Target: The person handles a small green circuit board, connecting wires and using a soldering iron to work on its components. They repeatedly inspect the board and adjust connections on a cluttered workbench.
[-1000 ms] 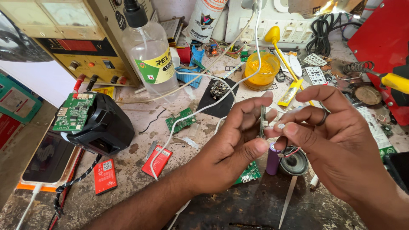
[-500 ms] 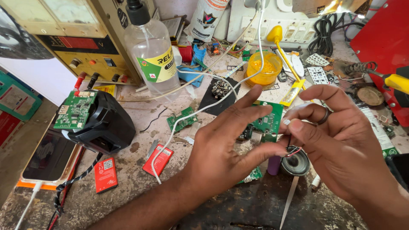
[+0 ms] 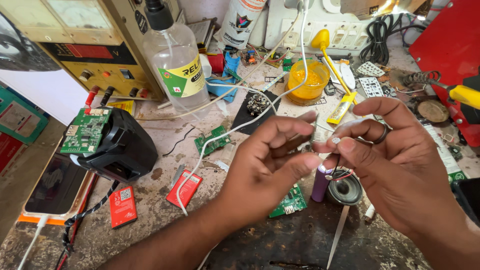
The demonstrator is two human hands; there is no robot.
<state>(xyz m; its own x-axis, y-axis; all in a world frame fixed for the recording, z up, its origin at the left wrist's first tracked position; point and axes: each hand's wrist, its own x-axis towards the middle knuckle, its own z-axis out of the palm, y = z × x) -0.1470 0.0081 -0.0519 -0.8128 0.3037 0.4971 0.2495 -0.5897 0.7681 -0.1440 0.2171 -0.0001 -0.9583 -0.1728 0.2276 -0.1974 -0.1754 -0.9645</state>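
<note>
Both hands meet above the middle of a cluttered workbench (image 3: 150, 235). The left hand (image 3: 265, 170) has its thumb and fingers curled inward, pinching a small part too tiny to make out. The right hand (image 3: 395, 165) pinches the same spot from the other side, fingertips touching those of the left, with thin red and black wires (image 3: 337, 172) hanging just below. Under the hands lie a purple battery cell (image 3: 320, 182), a small round speaker (image 3: 345, 189) and a green circuit board (image 3: 290, 202), partly hidden by the left hand. Farther back stand a clear plastic bottle (image 3: 175, 65), a yellow tub (image 3: 312, 80) and a power supply (image 3: 95, 50). To the left sits a black speaker box (image 3: 120, 147) with a circuit board on top.
</note>
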